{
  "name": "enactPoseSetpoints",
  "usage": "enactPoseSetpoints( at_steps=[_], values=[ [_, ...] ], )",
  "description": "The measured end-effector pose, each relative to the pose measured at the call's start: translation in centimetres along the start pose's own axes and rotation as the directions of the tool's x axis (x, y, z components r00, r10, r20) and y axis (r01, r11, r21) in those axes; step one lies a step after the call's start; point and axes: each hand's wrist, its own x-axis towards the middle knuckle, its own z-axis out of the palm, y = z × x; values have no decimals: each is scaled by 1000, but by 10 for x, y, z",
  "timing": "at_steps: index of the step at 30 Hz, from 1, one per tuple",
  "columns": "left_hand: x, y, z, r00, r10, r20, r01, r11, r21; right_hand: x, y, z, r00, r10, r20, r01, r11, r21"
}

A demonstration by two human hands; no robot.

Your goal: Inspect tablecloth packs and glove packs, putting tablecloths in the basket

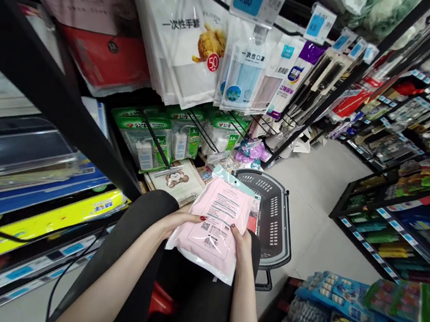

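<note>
You grip a pink, white-edged packet [221,206], left hand [178,223] and right hand [242,243]; basket [274,221] close right, bare floor [319,196] beyond.

Red nails [203,218], black trousers [157,217] (leggings, perhaps)

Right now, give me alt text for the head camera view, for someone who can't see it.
A person's left hand and right hand hold a pink plastic packet between their dark-clad knees in a shop aisle. A dark basket stands just beyond, packaged goods hang ahead, and stocked shelves line the right side.
</note>
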Motion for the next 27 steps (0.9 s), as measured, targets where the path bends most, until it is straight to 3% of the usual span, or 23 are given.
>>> enactPoseSetpoints(
  at_steps=[5,9,21,27],
  values=[
    [1,0,-2,1000,-2,-19,1,997,-73,-4,-5,-10,978,114,174,-149,968,200],
    [3,-1,-2,998,8,-63,-13,997,-79,-5,-5,-13,939,148,309,-214,957,194],
    [7,-5,-6,999,17,-36,-19,998,-64,-5,-6,-11,952,131,278,-170,978,122],
    [7,-4,-6,995,90,-48,-91,995,-39,-7,-3,-9,951,8,310,-66,982,175]
  ],
)
